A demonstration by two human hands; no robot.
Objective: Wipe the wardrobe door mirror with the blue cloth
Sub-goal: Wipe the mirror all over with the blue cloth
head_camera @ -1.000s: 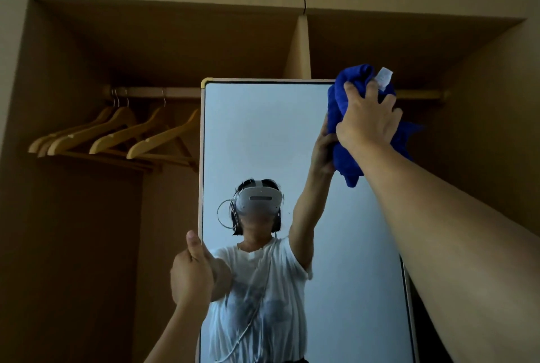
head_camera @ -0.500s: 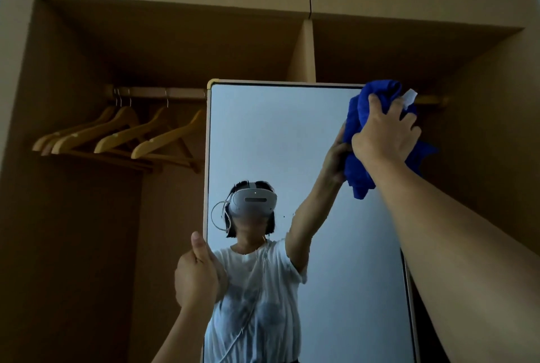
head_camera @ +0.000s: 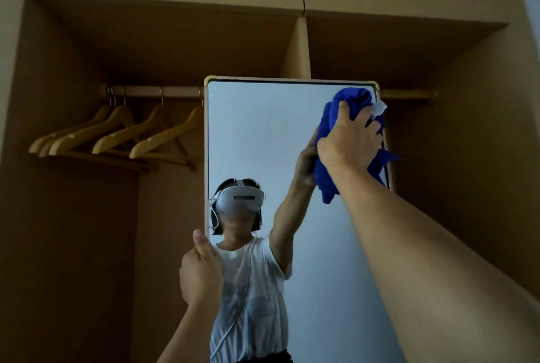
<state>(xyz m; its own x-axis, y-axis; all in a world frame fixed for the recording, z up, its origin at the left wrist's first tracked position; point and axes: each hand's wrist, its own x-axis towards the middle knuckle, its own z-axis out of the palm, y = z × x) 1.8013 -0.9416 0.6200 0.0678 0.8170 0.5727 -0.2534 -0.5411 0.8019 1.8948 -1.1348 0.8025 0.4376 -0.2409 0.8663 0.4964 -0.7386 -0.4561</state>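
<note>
A tall mirror with a thin light frame stands in front of an open wooden wardrobe. My right hand grips a bunched blue cloth with a white tag and presses it against the glass at the mirror's upper right corner. My left hand holds the mirror's left edge lower down, thumb up along the frame. The glass reflects me, my raised arm and a pale wall.
Several wooden hangers hang from a rail to the left of the mirror. A vertical divider rises above the mirror. The wardrobe's right side wall is close beside the cloth.
My right hand has carried the cloth rightward along the top of the mirror to its upper right corner. My left hand keeps its hold on the left edge.
</note>
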